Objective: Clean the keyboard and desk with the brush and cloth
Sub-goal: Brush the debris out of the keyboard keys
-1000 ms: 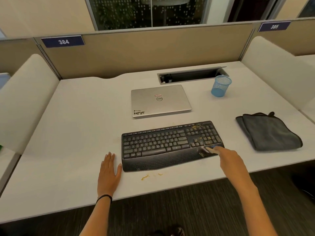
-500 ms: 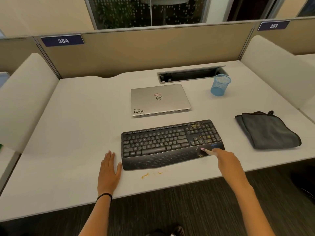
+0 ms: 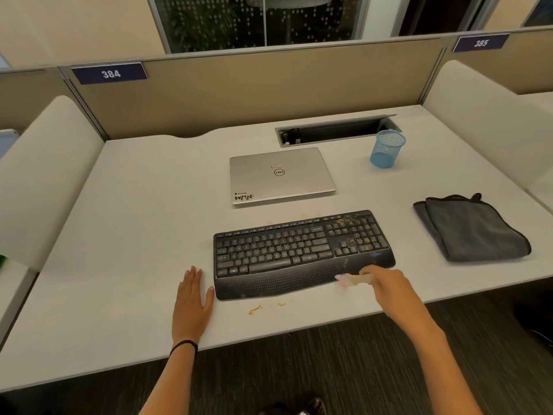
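Note:
A black keyboard (image 3: 299,253) lies on the white desk (image 3: 143,223), with yellowish crumbs scattered over its number pad. My right hand (image 3: 386,286) grips a small brush (image 3: 348,279) whose pale bristles point left at the front right edge of the keyboard's palm rest. My left hand (image 3: 193,298) rests flat on the desk, fingers straight, beside the keyboard's left end. A folded dark grey cloth (image 3: 472,229) sits to the right of the keyboard. A few orange crumbs (image 3: 256,309) lie on the desk in front of the keyboard.
A shut silver laptop (image 3: 281,176) lies behind the keyboard. A blue mesh cup (image 3: 387,148) stands at the back right by a cable slot (image 3: 338,133). Beige partitions (image 3: 257,91) enclose the desk at the back and both sides.
My right hand has drawn the brush from the number pad toward me, down over the palm rest to its front edge. My left hand has stayed flat on the desk.

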{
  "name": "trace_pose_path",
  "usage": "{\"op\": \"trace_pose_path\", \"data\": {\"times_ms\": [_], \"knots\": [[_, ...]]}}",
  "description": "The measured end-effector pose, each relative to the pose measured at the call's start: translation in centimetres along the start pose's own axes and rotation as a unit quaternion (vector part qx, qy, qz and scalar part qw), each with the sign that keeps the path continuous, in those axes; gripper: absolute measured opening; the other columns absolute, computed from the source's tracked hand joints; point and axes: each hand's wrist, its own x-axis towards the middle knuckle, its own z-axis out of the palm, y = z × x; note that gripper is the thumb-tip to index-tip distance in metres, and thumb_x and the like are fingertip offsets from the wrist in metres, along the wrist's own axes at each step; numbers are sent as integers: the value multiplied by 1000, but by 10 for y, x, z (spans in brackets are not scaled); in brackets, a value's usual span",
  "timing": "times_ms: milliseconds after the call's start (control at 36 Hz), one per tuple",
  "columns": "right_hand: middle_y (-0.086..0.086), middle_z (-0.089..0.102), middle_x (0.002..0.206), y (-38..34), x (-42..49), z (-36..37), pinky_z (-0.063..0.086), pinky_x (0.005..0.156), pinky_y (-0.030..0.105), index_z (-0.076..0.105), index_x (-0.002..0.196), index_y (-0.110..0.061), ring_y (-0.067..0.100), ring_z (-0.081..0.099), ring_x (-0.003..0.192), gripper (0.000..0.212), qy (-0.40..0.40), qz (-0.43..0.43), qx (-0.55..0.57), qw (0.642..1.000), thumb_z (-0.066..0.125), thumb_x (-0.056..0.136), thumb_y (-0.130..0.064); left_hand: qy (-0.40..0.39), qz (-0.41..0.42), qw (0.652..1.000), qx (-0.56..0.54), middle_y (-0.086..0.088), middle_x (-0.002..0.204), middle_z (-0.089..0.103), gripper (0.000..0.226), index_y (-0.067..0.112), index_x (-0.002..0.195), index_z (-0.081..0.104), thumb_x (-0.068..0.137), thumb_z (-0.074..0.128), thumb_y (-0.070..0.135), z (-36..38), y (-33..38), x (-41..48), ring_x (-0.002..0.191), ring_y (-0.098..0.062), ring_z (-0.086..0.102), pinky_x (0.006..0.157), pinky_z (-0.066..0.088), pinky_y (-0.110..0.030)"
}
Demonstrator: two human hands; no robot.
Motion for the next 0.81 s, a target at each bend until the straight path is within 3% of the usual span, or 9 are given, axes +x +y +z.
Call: {"op": "trace_pose_path", "data": {"times_ms": [83, 139, 194, 306, 389, 472, 528, 639, 806], "knots": [[13, 65, 104, 5, 3, -8, 44, 73, 25, 55, 124, -9, 20, 58, 85, 32, 64, -9, 32, 997, 45, 94, -4, 3, 0, 1000, -1, -3, 157, 13, 61, 10, 149, 19, 97, 46, 28, 0, 1, -1, 143, -11, 6, 116, 1, -26], [13, 66, 103, 10, 11, -6, 47, 74, 26, 54, 126, -10, 21, 61, 85, 34, 95, 12, 5, 995, 47, 93, -3, 5, 1, 1000, -2, -3, 157, 13, 61, 10, 149, 19, 97, 46, 28, 0, 1, -1, 143, -11, 6, 116, 1, -26], [12, 66, 106, 11, 15, -2, 48, 78, 28, 53, 126, -11, 23, 62, 90, 35, 101, 22, -16, 995, 48, 93, -2, 4, 0, 1000, -2, -3, 157, 12, 61, 10, 149, 19, 97, 46, 28, 0, 0, -1, 143, -11, 7, 116, 1, -27], [9, 64, 107, 7, 16, 9, 43, 72, 22, 52, 128, -17, 21, 60, 91, 39, 77, 2, -14, 997, 42, 94, 1, 2, -2, 1000, -2, -2, 157, 11, 62, 10, 149, 18, 98, 45, 29, 1, 0, -1, 143, -10, 5, 116, 1, -27], [4, 62, 117, 4, 18, 13, 44, 78, 20, 46, 133, -26, 17, 60, 99, 50, 17, -53, -40, 998, 40, 93, 3, 2, -1, 1000, -3, -2, 157, 11, 62, 10, 149, 18, 97, 46, 28, 1, -1, -1, 143, -10, 5, 116, 1, -27], [7, 61, 120, -1, 20, 5, 43, 79, 22, 46, 133, -21, 20, 59, 103, 47, -50, -45, -65, 996, 43, 92, 2, 3, -1, 1000, -2, -2, 157, 11, 61, 10, 149, 18, 97, 46, 29, 1, -1, 0, 143, -10, 5, 116, 1, -27], [8, 62, 118, 0, 18, -1, 44, 78, 23, 49, 131, -19, 20, 60, 100, 43, -19, -37, -39, 998, 43, 93, 0, 4, -1, 1000, -2, -2, 157, 11, 62, 10, 149, 18, 97, 45, 29, 1, -1, 0, 142, -9, 5, 116, 1, -27], [12, 61, 122, 5, 16, 1, 45, 93, 29, 49, 132, -13, 24, 59, 109, 41, 109, -4, -1, 994, 47, 93, 0, 3, -2, 1000, 0, -3, 157, 12, 61, 10, 149, 19, 97, 45, 30, 1, -1, 0, 143, -11, 6, 116, 1, -27], [11, 52, 133, -4, 13, 18, 39, 98, 28, 43, 137, -18, 23, 52, 118, 52, 54, -9, 49, 997, 37, 92, 7, 6, -1, 1000, 4, -3, 157, 13, 61, 10, 149, 20, 97, 45, 29, 2, -3, 1, 142, -9, 6, 116, 1, -27]]}}
